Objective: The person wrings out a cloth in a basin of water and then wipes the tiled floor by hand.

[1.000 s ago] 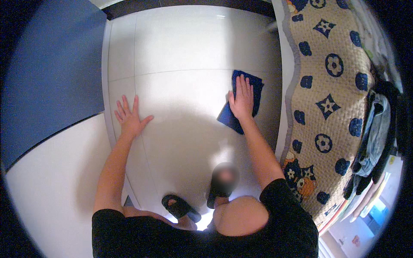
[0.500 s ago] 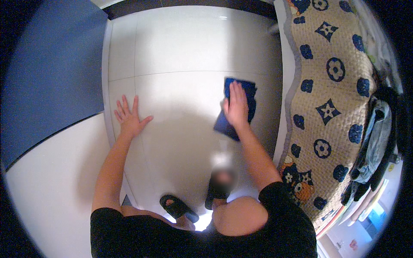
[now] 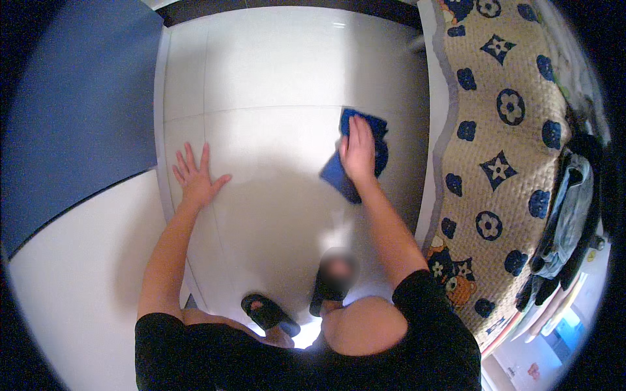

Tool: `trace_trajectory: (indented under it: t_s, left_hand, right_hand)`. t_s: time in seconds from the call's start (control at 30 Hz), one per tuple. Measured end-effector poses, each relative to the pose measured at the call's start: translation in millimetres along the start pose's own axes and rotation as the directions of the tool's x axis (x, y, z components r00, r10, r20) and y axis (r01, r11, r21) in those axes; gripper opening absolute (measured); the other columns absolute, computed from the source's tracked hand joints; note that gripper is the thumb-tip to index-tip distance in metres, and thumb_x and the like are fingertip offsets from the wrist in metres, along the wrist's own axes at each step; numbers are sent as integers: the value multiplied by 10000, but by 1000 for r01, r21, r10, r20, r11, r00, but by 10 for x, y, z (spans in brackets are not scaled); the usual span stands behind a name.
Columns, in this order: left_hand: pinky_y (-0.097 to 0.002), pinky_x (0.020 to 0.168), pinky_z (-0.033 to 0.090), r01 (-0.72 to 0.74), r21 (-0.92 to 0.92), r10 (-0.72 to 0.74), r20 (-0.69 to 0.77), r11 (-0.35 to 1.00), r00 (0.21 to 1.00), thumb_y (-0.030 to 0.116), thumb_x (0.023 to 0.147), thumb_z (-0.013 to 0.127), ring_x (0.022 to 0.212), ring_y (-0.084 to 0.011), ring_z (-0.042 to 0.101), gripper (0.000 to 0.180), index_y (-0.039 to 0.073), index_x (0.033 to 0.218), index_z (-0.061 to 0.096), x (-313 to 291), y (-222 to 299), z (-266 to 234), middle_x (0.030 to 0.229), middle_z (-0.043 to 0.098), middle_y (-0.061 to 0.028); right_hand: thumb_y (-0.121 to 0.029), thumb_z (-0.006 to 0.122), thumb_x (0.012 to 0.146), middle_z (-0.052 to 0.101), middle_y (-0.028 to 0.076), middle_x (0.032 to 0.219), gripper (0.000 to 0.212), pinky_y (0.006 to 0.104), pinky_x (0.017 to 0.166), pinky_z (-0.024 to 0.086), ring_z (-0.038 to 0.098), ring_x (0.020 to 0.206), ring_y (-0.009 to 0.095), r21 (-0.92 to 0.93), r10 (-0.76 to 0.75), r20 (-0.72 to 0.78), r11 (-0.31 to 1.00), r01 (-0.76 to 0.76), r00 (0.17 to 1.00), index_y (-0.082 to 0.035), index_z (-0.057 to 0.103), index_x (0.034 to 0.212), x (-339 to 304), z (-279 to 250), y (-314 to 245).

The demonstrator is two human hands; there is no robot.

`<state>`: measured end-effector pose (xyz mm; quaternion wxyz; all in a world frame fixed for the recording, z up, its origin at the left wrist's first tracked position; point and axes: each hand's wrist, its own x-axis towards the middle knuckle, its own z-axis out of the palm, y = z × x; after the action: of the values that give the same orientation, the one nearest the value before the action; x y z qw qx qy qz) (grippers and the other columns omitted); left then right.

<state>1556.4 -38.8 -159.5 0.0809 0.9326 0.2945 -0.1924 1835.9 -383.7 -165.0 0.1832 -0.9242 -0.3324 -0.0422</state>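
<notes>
On the right, a dark blue cloth (image 3: 336, 175) lies folded and bunched on the pale tiled floor (image 3: 274, 137). My right hand (image 3: 358, 151) presses flat on top of it, fingers stretched forward and close together. Part of the cloth is hidden under the palm. My left hand (image 3: 197, 181) rests palm down on the tiles at the left, near the floor's edge strip, with its fingers spread wide and nothing in them.
A blue panel (image 3: 85, 117) above a white one (image 3: 85, 260) borders the left. A bed with a patterned beige cover (image 3: 482, 195) lines the right, with folded jeans (image 3: 566, 215) on it. Black slippers (image 3: 268, 313) are on my feet below.
My right hand has slid the blue cloth slightly forward, away from me, and its lower flap has swung a little left. My left hand stays where it was.
</notes>
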Motion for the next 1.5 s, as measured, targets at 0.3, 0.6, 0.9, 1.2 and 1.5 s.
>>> trace_trajectory:
  t_s: [0.3,0.6,0.9,1.2,1.5]
  left_hand:
    - [-759,1187,12,1,-25,-1,3,1000,1000,786,802,686,1578,-502,-127,1174,272,1695,124,-8,-33,-67,1743,-147,-189]
    - [-733,1206,-7,4,-17,-3,4,1000,1000,821,788,663,1579,-487,-148,1184,291,1695,117,15,7,-43,1743,-166,-174]
    - [-736,1204,8,5,4,-5,-18,1000,1000,821,771,682,1579,-496,-130,1196,298,1693,130,53,-3,29,1743,-156,-184]
    - [-770,1182,35,3,-1,-3,29,1000,1000,754,799,719,1573,-522,-110,1192,255,1697,114,18,0,-121,1743,-137,-195]
    - [-768,1181,16,-8,-19,8,19,1000,1000,768,780,724,1573,-515,-136,1219,264,1698,102,72,35,-51,1741,-151,-200]
  right_hand:
    - [-61,685,840,579,267,1380,558,530,1116,430,549,1254,458,63,-24,-7,998,24,1000,69,561,1368,-340,39,-11]
    - [-75,672,852,596,252,1349,514,517,1084,449,559,1227,436,-4,-10,-45,1000,10,999,67,575,1336,33,79,43]
    - [-42,691,825,589,227,1379,545,518,1103,441,553,1257,439,59,12,-66,998,-8,998,29,580,1354,228,96,-37]
    - [-77,703,826,574,228,1416,577,518,1134,419,535,1300,431,43,47,32,998,-48,998,22,574,1380,-281,-59,92]
    - [-66,690,821,576,221,1427,585,506,1132,418,537,1301,422,19,18,-24,1000,-17,1000,31,569,1385,227,42,142]
